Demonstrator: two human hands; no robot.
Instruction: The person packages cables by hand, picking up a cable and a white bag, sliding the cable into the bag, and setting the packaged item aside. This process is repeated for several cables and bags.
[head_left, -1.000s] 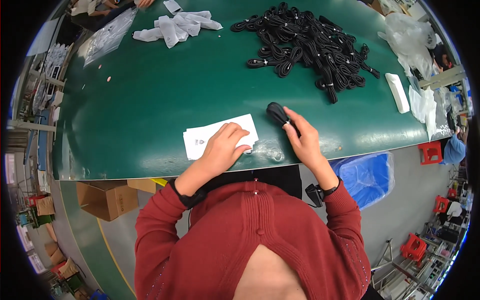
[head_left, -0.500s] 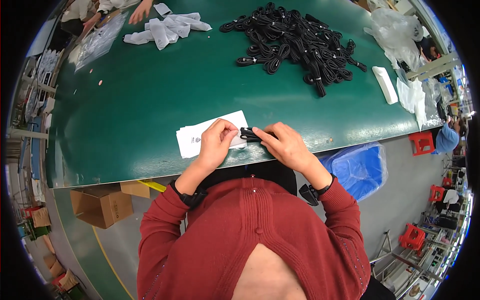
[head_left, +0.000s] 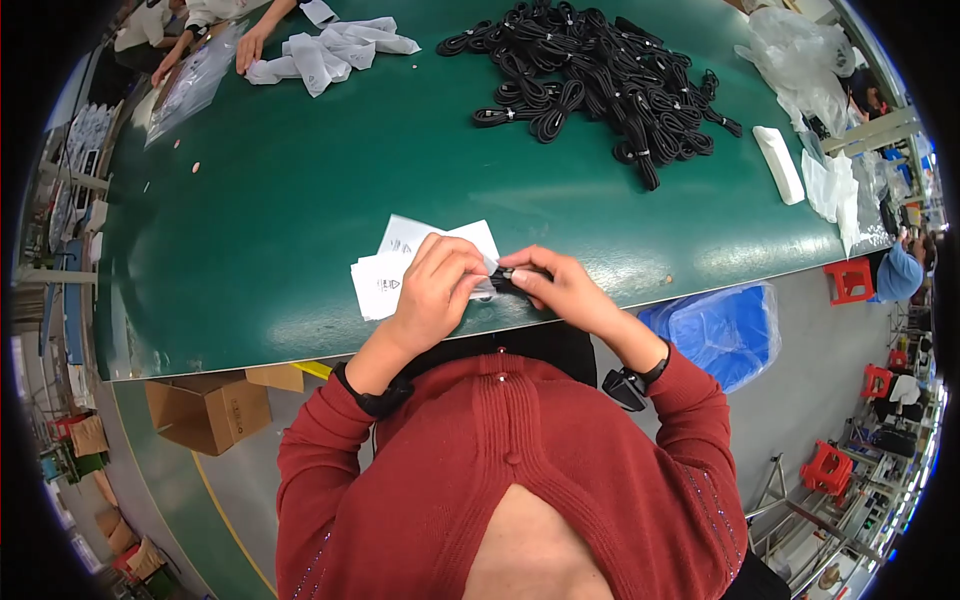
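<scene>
At the near edge of the green table, a small stack of flat white bags (head_left: 374, 290) with printed marks lies under and beside my left hand (head_left: 432, 292). Its thumb and fingers pinch the edge of the top white bag (head_left: 406, 232), which is lifted and turned askew from the others. My right hand (head_left: 566, 286) grips a coiled black cable (head_left: 506, 277) at that bag's right end. Fingers and bag cover most of the coil, so I cannot tell how far it is inside.
A large heap of coiled black cables (head_left: 600, 80) lies across the far middle of the table (head_left: 290, 200). Filled white bags (head_left: 335, 50) are piled far left, near a co-worker's hand (head_left: 252, 48). A blue lined bin (head_left: 715, 335) and cardboard box (head_left: 212, 412) stand below the near edge.
The top bag has been lifted and swung askew from the stack. My right hand has brought the cable coil against its end. At far left, the co-worker's hand has moved left and down.
</scene>
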